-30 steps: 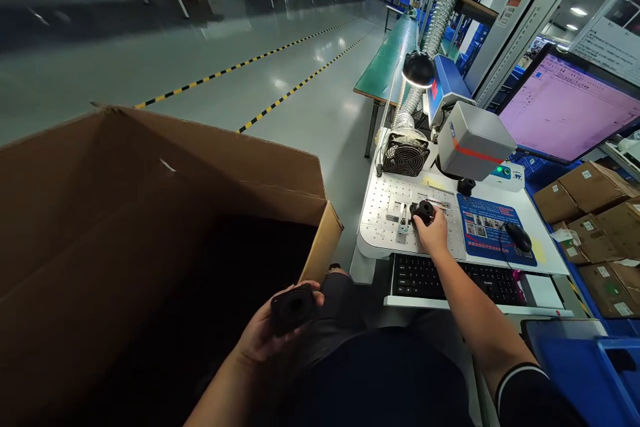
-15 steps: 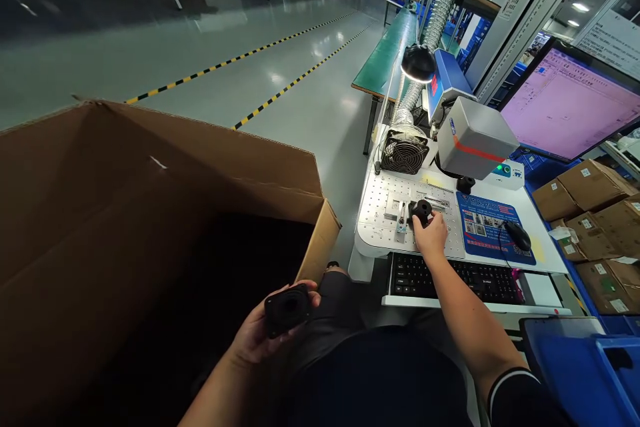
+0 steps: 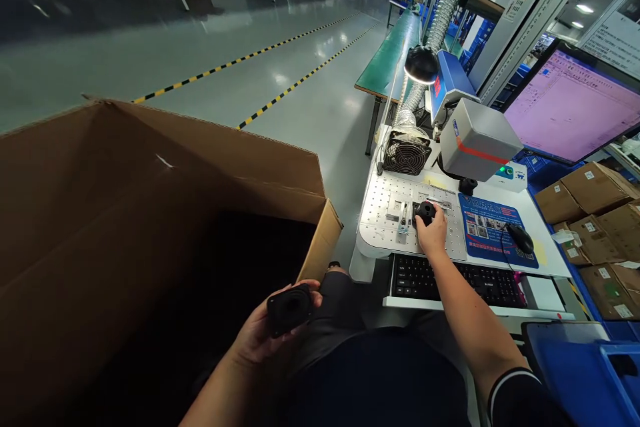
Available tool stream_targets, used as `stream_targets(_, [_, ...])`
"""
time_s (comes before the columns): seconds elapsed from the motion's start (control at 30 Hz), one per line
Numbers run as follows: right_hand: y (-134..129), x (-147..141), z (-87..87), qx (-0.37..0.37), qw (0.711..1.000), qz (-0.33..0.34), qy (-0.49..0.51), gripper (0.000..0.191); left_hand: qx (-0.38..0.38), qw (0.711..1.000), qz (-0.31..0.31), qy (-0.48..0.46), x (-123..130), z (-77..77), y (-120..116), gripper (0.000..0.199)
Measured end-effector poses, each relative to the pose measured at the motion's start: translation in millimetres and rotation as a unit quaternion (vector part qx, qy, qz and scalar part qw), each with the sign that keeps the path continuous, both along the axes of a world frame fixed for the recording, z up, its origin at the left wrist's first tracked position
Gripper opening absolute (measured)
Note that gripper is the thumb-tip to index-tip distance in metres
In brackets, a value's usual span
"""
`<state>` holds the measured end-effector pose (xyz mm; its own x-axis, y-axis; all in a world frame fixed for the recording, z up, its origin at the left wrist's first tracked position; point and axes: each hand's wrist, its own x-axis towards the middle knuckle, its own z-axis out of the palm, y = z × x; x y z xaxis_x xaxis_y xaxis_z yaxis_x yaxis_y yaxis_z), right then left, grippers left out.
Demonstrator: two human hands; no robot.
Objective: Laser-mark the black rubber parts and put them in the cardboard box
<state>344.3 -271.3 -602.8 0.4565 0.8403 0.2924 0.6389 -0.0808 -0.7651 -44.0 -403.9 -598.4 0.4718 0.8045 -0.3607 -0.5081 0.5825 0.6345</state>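
My left hand (image 3: 260, 333) is closed round a black square-flanged part (image 3: 289, 310) with a round recess in its face, held beside the near corner of a large cardboard box (image 3: 327, 230). Over on the white workbench, my right hand (image 3: 433, 233) has its fingers wrapped about a second black part (image 3: 425, 212), which has a round top. That part sits at a small metal fixture (image 3: 403, 219) on the perforated plate (image 3: 375, 213). The underside of the right-hand part is hidden by the fingers.
A grey laser-like head (image 3: 477, 140) overhangs the plate, with a fan (image 3: 407, 153) behind. A keyboard (image 3: 465, 280) lies on a tray at the bench front. The mouse (image 3: 520, 238) rests on a blue mat (image 3: 490, 227). A monitor (image 3: 575, 100) and cartons (image 3: 595, 227) stand at the right.
My right hand and the black part in it have shifted slightly at the fixture, and the part's top now appears more upright. My left hand keeps its hold with almost no movement.
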Motion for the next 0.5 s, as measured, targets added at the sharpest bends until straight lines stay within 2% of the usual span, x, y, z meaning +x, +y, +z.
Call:
stream_targets(0.37, [11.7, 2.0, -9.0, 0.033, 0.999, 0.019, -0.012, 0.067, 0.006, 1.0, -0.005, 0.015, 1.3, 3.8, -1.1, 0.039])
stream_targets(0.5, [9.4, 4.3, -9.8, 0.024, 0.999, 0.024, 0.005, 0.078, 0.009, 1.0, -0.004, 0.023, 3.2, 5.9, -2.0, 0.039])
